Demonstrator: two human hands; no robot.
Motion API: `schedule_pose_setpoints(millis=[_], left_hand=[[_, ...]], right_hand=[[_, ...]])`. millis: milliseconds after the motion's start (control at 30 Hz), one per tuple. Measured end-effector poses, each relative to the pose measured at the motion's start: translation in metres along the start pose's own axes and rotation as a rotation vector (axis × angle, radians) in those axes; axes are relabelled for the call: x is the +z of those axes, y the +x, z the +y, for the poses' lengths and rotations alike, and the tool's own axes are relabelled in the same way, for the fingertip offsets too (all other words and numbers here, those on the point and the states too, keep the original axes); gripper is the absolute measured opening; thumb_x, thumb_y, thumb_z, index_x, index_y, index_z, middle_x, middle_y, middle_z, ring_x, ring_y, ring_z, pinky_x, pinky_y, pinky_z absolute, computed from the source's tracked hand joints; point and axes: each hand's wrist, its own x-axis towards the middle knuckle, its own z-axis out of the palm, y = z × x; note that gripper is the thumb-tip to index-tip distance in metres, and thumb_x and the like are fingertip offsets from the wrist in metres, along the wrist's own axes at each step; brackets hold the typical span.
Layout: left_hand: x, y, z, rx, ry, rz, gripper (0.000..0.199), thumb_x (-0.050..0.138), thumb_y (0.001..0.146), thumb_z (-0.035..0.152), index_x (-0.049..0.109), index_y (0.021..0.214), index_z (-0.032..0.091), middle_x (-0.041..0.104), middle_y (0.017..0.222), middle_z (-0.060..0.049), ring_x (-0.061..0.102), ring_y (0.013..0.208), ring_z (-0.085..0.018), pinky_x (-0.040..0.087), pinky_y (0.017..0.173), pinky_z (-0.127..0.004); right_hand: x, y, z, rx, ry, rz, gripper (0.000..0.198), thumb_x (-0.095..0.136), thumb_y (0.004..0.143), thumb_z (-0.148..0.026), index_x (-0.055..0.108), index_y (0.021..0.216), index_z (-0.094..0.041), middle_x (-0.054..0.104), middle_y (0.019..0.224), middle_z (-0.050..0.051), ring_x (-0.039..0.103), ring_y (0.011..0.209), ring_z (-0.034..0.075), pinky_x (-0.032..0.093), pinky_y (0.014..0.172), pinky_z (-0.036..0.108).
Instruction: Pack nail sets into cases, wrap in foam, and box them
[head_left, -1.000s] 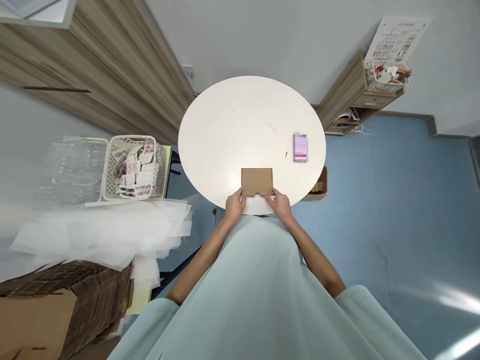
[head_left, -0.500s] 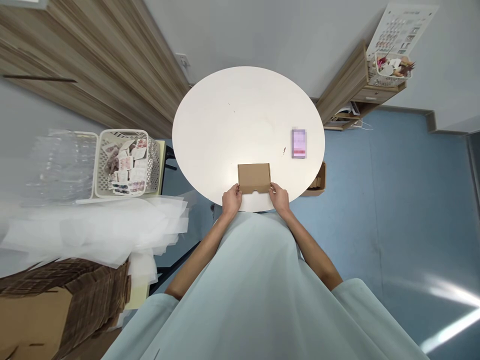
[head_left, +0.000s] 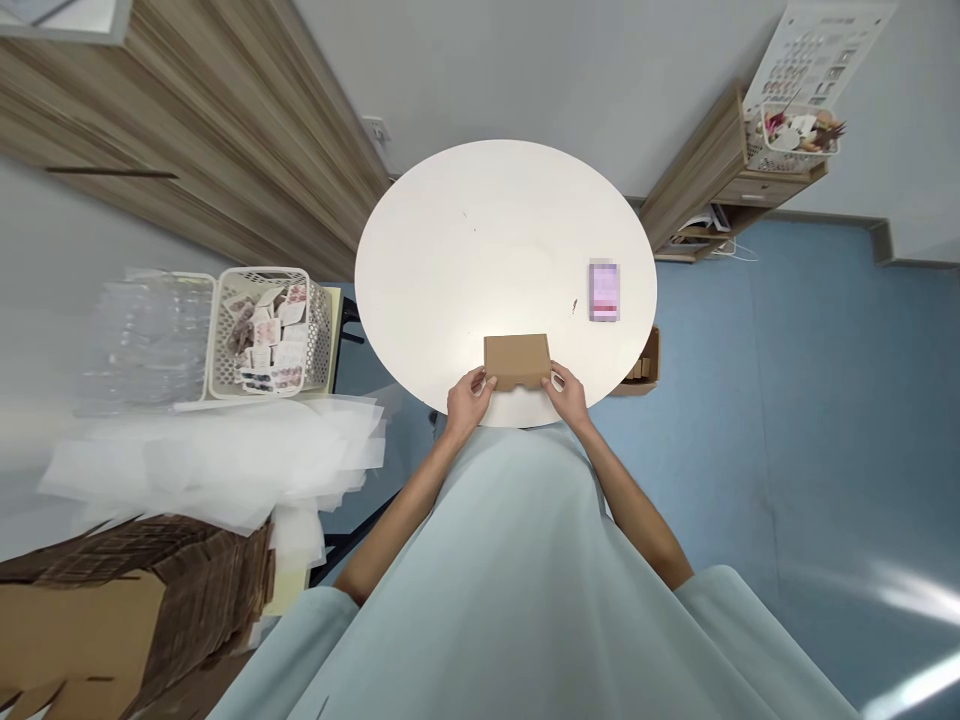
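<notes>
Many flattened brown cardboard pieces (head_left: 82,630) lie stacked at your lower left. Above them you have blurred clear plastic packaging (head_left: 154,340), and a spread of white sheets (head_left: 217,455) between the two. Next to the plastic, a white perforated basket (head_left: 319,335) holds printed packets (head_left: 264,335).

The white oval worktop (head_left: 450,250) stands in front of you. Your left hand (head_left: 468,402) grips the near left corner of a small brown box (head_left: 517,358), thumb on the near face, fingers at the side. The box is at the worktop's near edge, top panel in view, a notch along its near side; you can't tell whether it is slightly raised. Your right hand (head_left: 567,398) grips the near right corner likewise.

Farther right on the worktop lies a pixelated purple rectangular object (head_left: 604,292). Beyond the worktop's right edge you see an open carton (head_left: 637,388), then a wooden cabinet (head_left: 701,165) bearing another white basket (head_left: 765,160).
</notes>
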Motion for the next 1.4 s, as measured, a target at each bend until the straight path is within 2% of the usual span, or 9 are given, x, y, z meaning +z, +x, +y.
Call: schedule_pose_setpoints(millis=[133, 300, 500, 700, 900, 1100, 1167, 1267, 1400], left_hand=[[-0.012, -0.015, 0.017, 0.076, -0.008, 0.058, 0.050, 0.057, 0.104, 0.056, 0.072, 0.135, 0.020, 0.072, 0.129, -0.014, 0.070, 0.122, -0.026, 0.055, 0.111, -0.043], [-0.016, -0.008, 0.014, 0.017, 0.008, -0.001, 0.047, 0.058, 0.103, 0.055, 0.074, 0.132, 0.021, 0.072, 0.117, -0.011, 0.070, 0.114, -0.025, 0.055, 0.107, -0.041], [-0.015, 0.004, 0.000, 0.044, -0.040, -0.080, 0.052, 0.057, 0.102, 0.056, 0.068, 0.142, 0.024, 0.070, 0.120, -0.009, 0.069, 0.107, -0.021, 0.057, 0.099, -0.033], [-0.023, 0.009, -0.005, 0.106, -0.029, -0.166, 0.052, 0.062, 0.098, 0.056, 0.070, 0.140, 0.025, 0.070, 0.109, -0.006, 0.068, 0.100, -0.019, 0.056, 0.092, -0.032], [-0.025, 0.008, -0.007, 0.147, -0.081, -0.160, 0.052, 0.066, 0.095, 0.055, 0.072, 0.136, 0.025, 0.069, 0.100, -0.004, 0.066, 0.094, -0.019, 0.055, 0.089, -0.032], [-0.023, 0.009, -0.008, 0.141, -0.073, -0.130, 0.049, 0.070, 0.093, 0.053, 0.074, 0.132, 0.024, 0.067, 0.089, -0.001, 0.066, 0.086, -0.017, 0.055, 0.089, -0.031], [-0.023, 0.011, -0.008, 0.160, -0.064, -0.136, 0.045, 0.072, 0.092, 0.050, 0.075, 0.129, 0.025, 0.069, 0.095, -0.002, 0.068, 0.089, -0.018, 0.057, 0.092, -0.032], [-0.021, 0.011, -0.008, 0.163, -0.098, -0.130, 0.042, 0.074, 0.092, 0.046, 0.075, 0.128, 0.024, 0.070, 0.119, -0.008, 0.071, 0.104, -0.020, 0.059, 0.098, -0.036], [-0.022, -0.006, -0.014, 0.144, -0.181, -0.159, 0.051, 0.076, 0.093, 0.045, 0.070, 0.138, 0.023, 0.065, 0.136, -0.012, 0.070, 0.119, -0.023, 0.060, 0.104, -0.039]], right_hand=[[-0.017, -0.014, -0.029, 0.075, 0.010, 0.005, 0.052, 0.064, 0.096, -0.061, 0.076, 0.127, -0.021, 0.075, 0.135, 0.012, 0.072, 0.123, 0.029, 0.057, 0.111, 0.046], [-0.026, -0.014, -0.033, 0.154, -0.096, -0.012, 0.053, 0.062, 0.096, -0.067, 0.080, 0.114, -0.020, 0.081, 0.120, 0.012, 0.075, 0.111, 0.030, 0.059, 0.102, 0.046], [-0.030, -0.008, -0.014, 0.065, 0.069, -0.106, 0.061, 0.070, 0.093, -0.062, 0.068, 0.143, -0.026, 0.064, 0.153, 0.011, 0.068, 0.125, 0.028, 0.061, 0.102, 0.043], [-0.039, -0.006, -0.003, 0.016, 0.163, -0.191, 0.066, 0.081, 0.086, -0.057, 0.068, 0.144, -0.027, 0.066, 0.150, 0.010, 0.067, 0.128, 0.029, 0.060, 0.104, 0.044], [-0.032, -0.013, -0.001, 0.026, 0.188, -0.136, 0.062, 0.081, 0.085, -0.057, 0.072, 0.139, -0.027, 0.069, 0.145, 0.010, 0.069, 0.123, 0.027, 0.059, 0.106, 0.045], [-0.014, -0.028, 0.000, 0.037, 0.197, -0.005, 0.065, 0.082, 0.080, -0.057, 0.073, 0.136, -0.024, 0.069, 0.146, 0.012, 0.072, 0.116, 0.027, 0.061, 0.103, 0.047], [-0.008, -0.033, -0.002, 0.042, 0.186, 0.041, 0.068, 0.080, 0.081, -0.059, 0.071, 0.140, -0.024, 0.066, 0.150, 0.012, 0.071, 0.119, 0.028, 0.061, 0.103, 0.048], [0.002, -0.045, -0.006, 0.052, 0.182, 0.081, 0.076, 0.076, 0.083, -0.064, 0.067, 0.146, -0.022, 0.061, 0.156, 0.014, 0.069, 0.124, 0.030, 0.061, 0.104, 0.048], [0.013, -0.072, -0.007, 0.045, 0.160, 0.147, 0.083, 0.068, 0.088, -0.070, 0.062, 0.152, -0.019, 0.058, 0.159, 0.017, 0.067, 0.126, 0.031, 0.060, 0.104, 0.047]])
